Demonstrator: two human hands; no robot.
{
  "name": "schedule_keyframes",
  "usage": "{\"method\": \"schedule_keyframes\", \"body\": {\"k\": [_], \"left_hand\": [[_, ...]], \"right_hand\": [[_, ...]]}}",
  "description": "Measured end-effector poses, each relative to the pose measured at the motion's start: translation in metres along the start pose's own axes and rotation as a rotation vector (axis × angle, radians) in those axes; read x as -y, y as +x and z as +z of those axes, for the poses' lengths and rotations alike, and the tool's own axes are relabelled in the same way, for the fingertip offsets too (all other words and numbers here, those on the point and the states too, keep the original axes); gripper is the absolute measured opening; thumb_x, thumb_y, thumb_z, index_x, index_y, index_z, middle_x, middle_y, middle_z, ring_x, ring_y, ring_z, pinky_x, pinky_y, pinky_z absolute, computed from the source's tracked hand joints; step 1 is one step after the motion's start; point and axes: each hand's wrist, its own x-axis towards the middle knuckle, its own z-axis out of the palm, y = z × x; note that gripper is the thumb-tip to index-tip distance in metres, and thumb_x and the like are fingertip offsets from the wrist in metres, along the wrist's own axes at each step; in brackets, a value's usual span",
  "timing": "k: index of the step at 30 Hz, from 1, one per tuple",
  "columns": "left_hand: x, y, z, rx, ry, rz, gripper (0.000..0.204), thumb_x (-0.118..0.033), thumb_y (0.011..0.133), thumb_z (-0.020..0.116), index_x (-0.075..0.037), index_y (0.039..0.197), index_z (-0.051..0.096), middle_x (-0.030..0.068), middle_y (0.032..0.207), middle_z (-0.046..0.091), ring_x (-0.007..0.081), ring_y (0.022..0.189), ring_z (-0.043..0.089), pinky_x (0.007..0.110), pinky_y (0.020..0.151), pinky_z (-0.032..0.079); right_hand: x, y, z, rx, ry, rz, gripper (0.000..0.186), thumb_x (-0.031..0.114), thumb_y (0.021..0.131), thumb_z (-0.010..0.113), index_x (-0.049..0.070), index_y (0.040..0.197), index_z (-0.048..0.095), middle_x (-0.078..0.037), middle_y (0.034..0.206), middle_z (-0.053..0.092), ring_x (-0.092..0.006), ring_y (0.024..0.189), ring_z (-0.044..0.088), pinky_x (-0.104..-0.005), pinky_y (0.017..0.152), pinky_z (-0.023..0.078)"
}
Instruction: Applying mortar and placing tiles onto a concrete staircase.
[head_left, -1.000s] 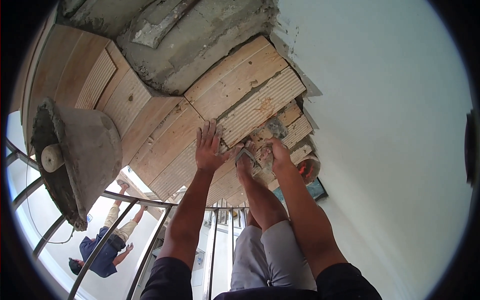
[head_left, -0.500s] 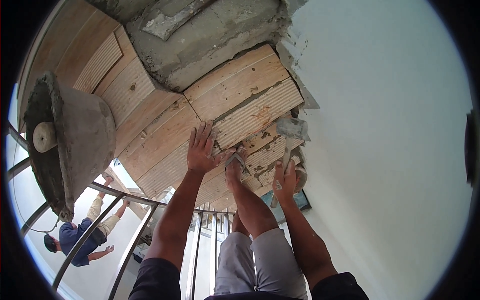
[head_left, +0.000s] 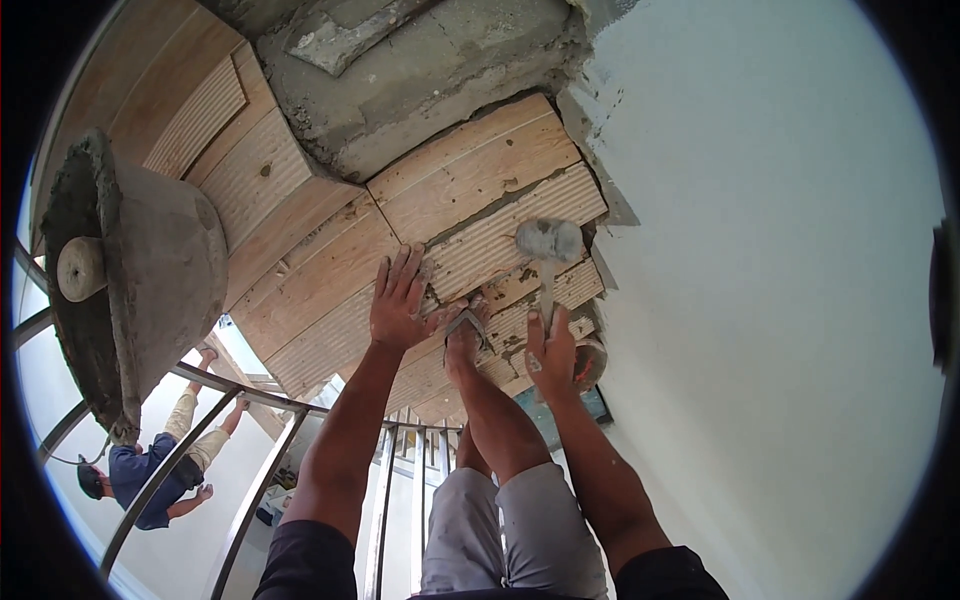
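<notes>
My left hand point(head_left: 400, 305) lies open, fingers stretched, on wood-patterned stair tiles point(head_left: 480, 165) beside a ribbed strip point(head_left: 515, 230). My right hand point(head_left: 550, 355) grips the handle of a rubber mallet point(head_left: 550, 240), its grey, mortar-smeared head over the ribbed strip. My sandalled foot point(head_left: 462, 335) stands between my hands on the treads. A round container point(head_left: 589, 365) with red marks is partly hidden behind my right hand. The tiles have mortar blobs and gaps along their edges.
A mortar-caked bucket point(head_left: 165, 270) with a roller-like grip hangs at left by a curved metal railing point(head_left: 240, 390). Bare concrete point(head_left: 420, 70) lies at the top, a white wall point(head_left: 760, 250) fills the right. Another person point(head_left: 150, 475) is below, beyond the railing.
The mallet head has come up into view and swung leftward over the ribbed strip. My left hand stays spread on the tiles. The view has shifted slightly.
</notes>
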Motion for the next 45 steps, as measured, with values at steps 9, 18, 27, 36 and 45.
{"method": "schedule_keyframes", "body": {"k": [9, 18, 27, 36, 45], "left_hand": [[0.003, -0.006, 0.003, 0.007, -0.031, -0.022, 0.083, -0.037, 0.071, 0.087, -0.005, 0.143, 0.061, 0.0172, 0.17, 0.042, 0.0362, 0.16, 0.034, 0.06, 0.132, 0.023], [0.001, -0.006, 0.002, -0.034, -0.034, -0.006, 0.086, -0.038, 0.074, 0.083, -0.006, 0.15, 0.058, 0.0183, 0.165, 0.049, 0.0372, 0.158, 0.039, 0.062, 0.131, 0.024], [0.004, -0.006, 0.006, -0.02, -0.029, -0.012, 0.088, -0.036, 0.07, 0.086, -0.006, 0.149, 0.06, 0.0179, 0.165, 0.049, 0.0369, 0.157, 0.041, 0.062, 0.131, 0.025], [0.003, -0.004, 0.007, -0.108, -0.017, -0.008, 0.086, -0.042, 0.074, 0.085, -0.005, 0.148, 0.061, 0.0189, 0.164, 0.051, 0.0383, 0.154, 0.045, 0.061, 0.129, 0.027], [0.001, -0.005, 0.003, -0.073, -0.052, -0.027, 0.074, -0.047, 0.079, 0.084, -0.003, 0.136, 0.069, 0.0149, 0.165, 0.05, 0.0314, 0.156, 0.043, 0.057, 0.131, 0.027]], "right_hand": [[0.027, 0.125, -0.009, -0.091, -0.173, -0.187, 0.034, 0.038, 0.111, 0.058, 0.005, 0.118, 0.055, -0.025, 0.076, 0.069, -0.0508, 0.072, 0.069, -0.0567, 0.06, 0.051], [0.016, 0.176, -0.004, -0.074, -0.28, -0.195, 0.035, 0.04, 0.111, 0.058, 0.005, 0.113, 0.056, -0.026, 0.076, 0.069, -0.0502, 0.074, 0.068, -0.0569, 0.064, 0.051], [0.023, 0.183, 0.005, -0.12, -0.258, -0.191, 0.034, 0.04, 0.111, 0.056, 0.006, 0.114, 0.057, -0.027, 0.078, 0.07, -0.0511, 0.076, 0.069, -0.0577, 0.065, 0.053], [0.028, 0.178, 0.016, -0.112, -0.248, -0.196, 0.034, 0.039, 0.11, 0.058, 0.006, 0.117, 0.06, -0.027, 0.08, 0.07, -0.0508, 0.076, 0.069, -0.0549, 0.065, 0.053], [0.042, 0.17, 0.022, -0.096, -0.262, -0.347, 0.023, 0.024, 0.11, 0.062, 0.002, 0.118, 0.064, -0.02, 0.081, 0.07, -0.032, 0.066, 0.065, -0.0426, 0.062, 0.051]]}}
